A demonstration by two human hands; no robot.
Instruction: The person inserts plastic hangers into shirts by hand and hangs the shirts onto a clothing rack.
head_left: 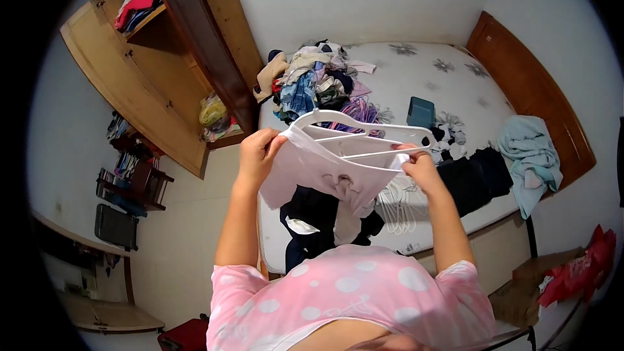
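Note:
A pale white garment (pixel 312 166) with a greyish print hangs stretched between my two hands; its exact kind is hard to tell. My left hand (pixel 259 156) pinches its upper left corner. My right hand (pixel 416 166) grips the upper right corner, close to the end of a white plastic hanger (pixel 364 125). The hanger sits partly inside the garment's opening, with its shoulder bar showing above the edge. Below the garment lie dark clothes (pixel 302 221) at the bed's near edge.
On the patterned mattress (pixel 416 68) are a heap of clothes (pixel 299 91), purple hangers (pixel 354 114), white hangers (pixel 400 205), a teal box (pixel 421 112), folded dark clothes (pixel 474 182) and a light blue towel (pixel 530 156). An open wardrobe (pixel 214 45) stands left; a cardboard box (pixel 520 292) is at right.

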